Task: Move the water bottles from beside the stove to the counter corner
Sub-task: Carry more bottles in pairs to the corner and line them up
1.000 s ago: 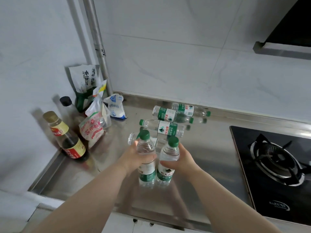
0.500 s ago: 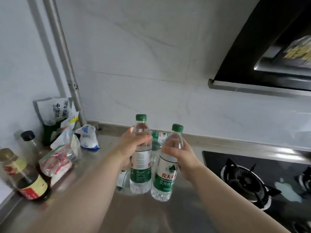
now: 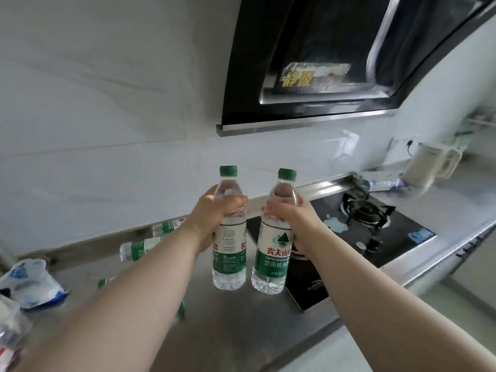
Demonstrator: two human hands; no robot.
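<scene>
You get a bright, even picture in soft, cool light, and the shadows on the surface [image 3: 241,331] are faint. A pale glare patch sits on the wall [image 3: 346,146] below the hood [image 3: 308,63], and a white streak runs down the hood's glass. The left bottle [image 3: 229,253] and right bottle [image 3: 272,253], gripped in your left hand [image 3: 214,213] and right hand [image 3: 292,218], are sharpest, with readable labels. Toward the edges the picture smears: the bags [image 3: 29,283] at the left, the lying bottles [image 3: 139,249] and the kettle [image 3: 429,167] are blurred. The wide lens bends the hood and the surface's front edge at the right.
</scene>
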